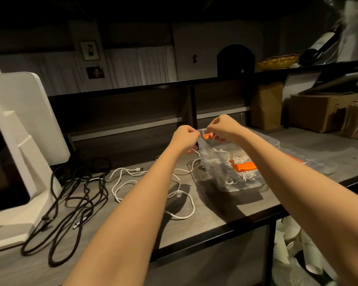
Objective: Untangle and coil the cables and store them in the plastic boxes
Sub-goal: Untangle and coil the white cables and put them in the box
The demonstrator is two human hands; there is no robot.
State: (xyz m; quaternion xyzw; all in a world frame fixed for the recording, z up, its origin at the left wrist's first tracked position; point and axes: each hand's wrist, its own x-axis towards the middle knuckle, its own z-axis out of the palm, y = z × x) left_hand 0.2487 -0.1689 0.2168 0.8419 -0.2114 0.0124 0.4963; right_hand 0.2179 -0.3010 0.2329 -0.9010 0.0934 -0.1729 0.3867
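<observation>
Clear plastic box lid [203,141]: light, flexible | left hand [185,138], right hand [223,126] pinch its raised edge | grip edge, not orange latch [246,166].

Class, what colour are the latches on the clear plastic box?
Orange latches on the box, clearest in the head view.

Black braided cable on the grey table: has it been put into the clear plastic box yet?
No. The black braided cable lies loose and tangled on the grey table, left of the clear plastic box.
</observation>
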